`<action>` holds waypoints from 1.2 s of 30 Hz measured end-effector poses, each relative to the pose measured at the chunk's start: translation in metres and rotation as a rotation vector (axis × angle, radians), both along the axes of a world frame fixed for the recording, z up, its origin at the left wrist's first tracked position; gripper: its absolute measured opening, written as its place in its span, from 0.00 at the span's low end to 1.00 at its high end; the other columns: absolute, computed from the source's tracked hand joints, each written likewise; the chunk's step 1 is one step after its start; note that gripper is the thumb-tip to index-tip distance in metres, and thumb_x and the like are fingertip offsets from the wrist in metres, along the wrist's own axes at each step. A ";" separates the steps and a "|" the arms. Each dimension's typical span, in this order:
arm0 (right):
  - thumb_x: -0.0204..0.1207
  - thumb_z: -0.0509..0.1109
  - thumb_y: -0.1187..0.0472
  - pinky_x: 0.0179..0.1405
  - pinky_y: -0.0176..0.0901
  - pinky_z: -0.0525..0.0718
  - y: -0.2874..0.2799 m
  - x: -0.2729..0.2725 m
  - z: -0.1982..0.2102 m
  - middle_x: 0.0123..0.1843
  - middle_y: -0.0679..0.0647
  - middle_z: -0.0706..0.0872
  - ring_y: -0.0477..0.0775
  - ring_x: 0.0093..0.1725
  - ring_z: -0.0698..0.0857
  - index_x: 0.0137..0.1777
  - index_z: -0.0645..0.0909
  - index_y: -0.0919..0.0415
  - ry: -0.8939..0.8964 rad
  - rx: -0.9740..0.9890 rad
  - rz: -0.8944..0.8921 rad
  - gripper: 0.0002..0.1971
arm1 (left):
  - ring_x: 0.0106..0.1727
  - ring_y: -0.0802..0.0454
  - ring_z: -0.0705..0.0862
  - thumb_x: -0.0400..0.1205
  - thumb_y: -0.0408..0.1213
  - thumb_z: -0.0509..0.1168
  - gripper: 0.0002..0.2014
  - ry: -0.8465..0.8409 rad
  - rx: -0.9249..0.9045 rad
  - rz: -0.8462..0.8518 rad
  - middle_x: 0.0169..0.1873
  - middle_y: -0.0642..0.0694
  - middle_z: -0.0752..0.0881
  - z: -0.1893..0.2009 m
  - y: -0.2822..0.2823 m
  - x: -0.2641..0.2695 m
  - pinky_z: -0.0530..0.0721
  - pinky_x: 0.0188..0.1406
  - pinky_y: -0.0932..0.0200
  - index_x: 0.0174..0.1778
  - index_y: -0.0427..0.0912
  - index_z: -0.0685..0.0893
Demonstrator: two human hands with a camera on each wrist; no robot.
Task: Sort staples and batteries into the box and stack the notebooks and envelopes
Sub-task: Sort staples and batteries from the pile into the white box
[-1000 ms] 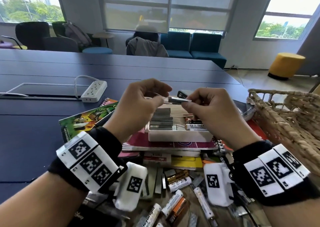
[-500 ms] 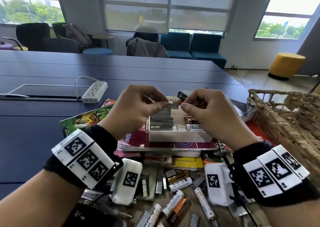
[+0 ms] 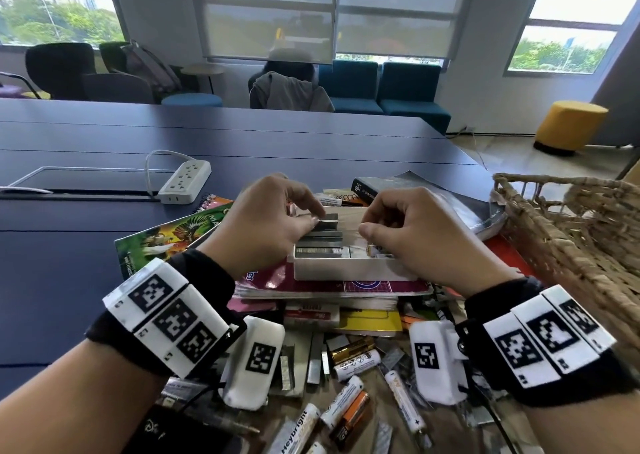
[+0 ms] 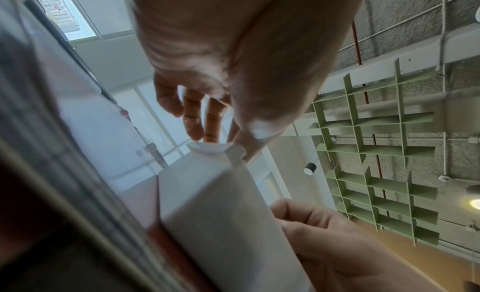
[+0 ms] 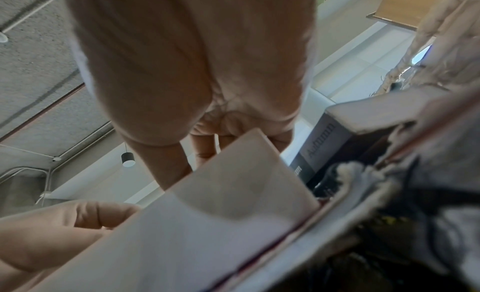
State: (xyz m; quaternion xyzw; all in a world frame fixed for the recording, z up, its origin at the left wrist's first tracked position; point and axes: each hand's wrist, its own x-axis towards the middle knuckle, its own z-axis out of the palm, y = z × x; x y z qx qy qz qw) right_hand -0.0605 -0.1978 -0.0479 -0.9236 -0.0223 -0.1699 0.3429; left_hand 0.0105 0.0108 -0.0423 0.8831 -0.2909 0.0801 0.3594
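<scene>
A white box [image 3: 346, 270] sits on a stack of notebooks [image 3: 329, 287]. Its left half holds stacked staple strips [image 3: 318, 251]; batteries [image 3: 375, 251] lie in its right half. My left hand [image 3: 315, 218] pinches the top staple strip [image 3: 329, 223] between thumb and fingers, low over that stack. My right hand [image 3: 366, 226] hovers over the battery side with its fingers curled, a short gap away from the strip's end, and nothing shows in it. The wrist views show the box wall [image 4: 221, 204] [image 5: 221, 193] hiding the fingertips. Loose batteries [image 3: 356, 363] and loose staple strips [image 3: 315, 363] lie near me.
A green illustrated notebook [image 3: 166, 242] sticks out to the left of the stack. Behind the box lies a black book [image 3: 367, 190]. A wicker basket [image 3: 571, 232] stands at the right. A white power strip [image 3: 185, 181] lies on the blue table [image 3: 69, 263] further left.
Both hands came down from above the box with the staple strip. The left hand now holds it on the staple stack; the right hand has let go of its end.
</scene>
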 end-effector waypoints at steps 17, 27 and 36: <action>0.74 0.81 0.59 0.39 0.50 0.88 0.001 -0.002 0.001 0.32 0.49 0.89 0.47 0.33 0.86 0.37 0.88 0.53 -0.003 -0.009 0.011 0.06 | 0.37 0.62 0.80 0.80 0.32 0.75 0.15 0.004 0.050 0.005 0.39 0.62 0.86 0.004 -0.001 -0.006 0.71 0.35 0.81 0.37 0.60 0.90; 0.76 0.80 0.59 0.34 0.37 0.81 0.001 -0.004 0.002 0.32 0.48 0.87 0.39 0.30 0.81 0.38 0.88 0.52 -0.003 -0.022 0.000 0.06 | 0.30 0.74 0.78 0.81 0.32 0.74 0.12 0.031 0.026 0.019 0.30 0.61 0.83 0.005 -0.002 -0.008 0.72 0.29 0.78 0.40 0.55 0.94; 0.77 0.79 0.57 0.33 0.37 0.80 0.001 -0.015 0.025 0.30 0.47 0.86 0.39 0.28 0.79 0.40 0.89 0.51 0.002 -0.051 0.032 0.05 | 0.36 0.61 0.80 0.82 0.35 0.73 0.10 -0.005 0.063 0.034 0.39 0.62 0.84 0.006 -0.003 -0.008 0.72 0.35 0.70 0.41 0.56 0.93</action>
